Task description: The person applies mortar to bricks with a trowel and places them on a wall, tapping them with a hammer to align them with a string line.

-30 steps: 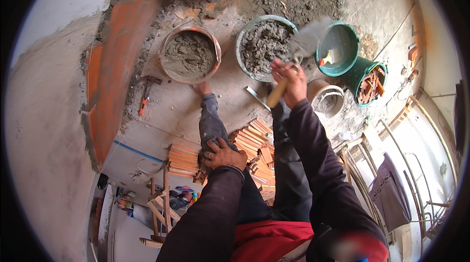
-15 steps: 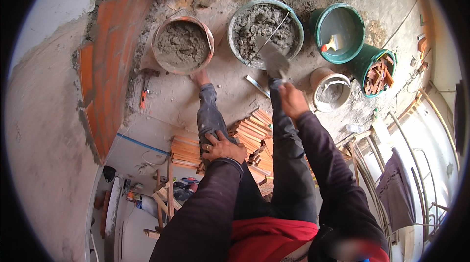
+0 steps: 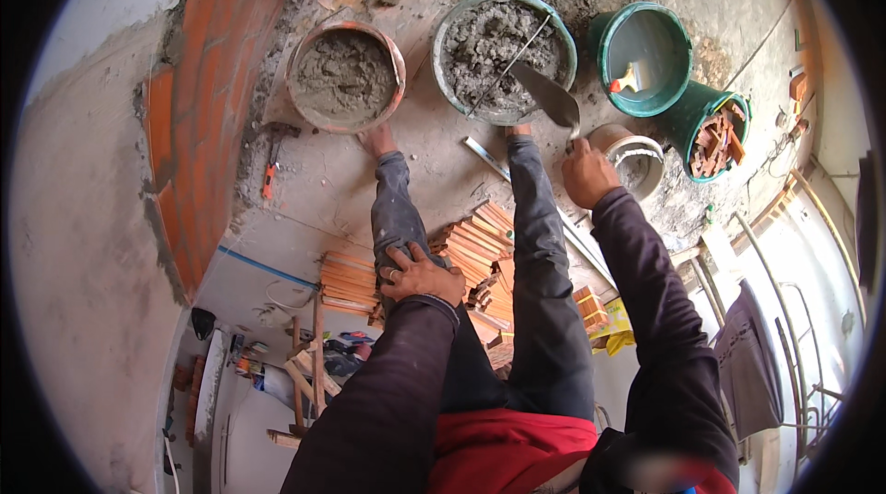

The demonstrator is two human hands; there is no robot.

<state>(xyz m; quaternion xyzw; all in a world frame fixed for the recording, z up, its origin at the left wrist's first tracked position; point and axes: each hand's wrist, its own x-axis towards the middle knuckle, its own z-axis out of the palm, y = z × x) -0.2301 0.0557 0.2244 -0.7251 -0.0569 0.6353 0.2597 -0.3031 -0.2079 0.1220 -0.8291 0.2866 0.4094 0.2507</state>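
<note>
My right hand (image 3: 589, 173) is closed round the handle of a mason's trowel (image 3: 551, 95). The trowel's long metal blade reaches over the near right rim of a large greenish bucket (image 3: 437, 79), and its tip is above the lumpy grey mortar (image 3: 498, 37) inside. A thin rod (image 3: 506, 71) lies across that bucket's top. On my left knee rests my left hand (image 3: 420, 277), fingers spread and holding nothing. Beyond that knee, an orange-rimmed bucket (image 3: 399, 79) holds smoother wet mortar (image 3: 341, 77).
At the right stand a green water bucket (image 3: 604, 60) with a brush (image 3: 626, 79), a green bucket (image 3: 688, 120) of brick scraps, and a small pail (image 3: 657, 182). A hammer (image 3: 270, 166) lies left, near the brick wall (image 3: 208, 107). Stacked tiles (image 3: 475, 240) sit between my legs.
My right hand has moved right and slightly away from me with the trowel. The blade has shifted right and now points up and left. My left hand stays on the knee.
</note>
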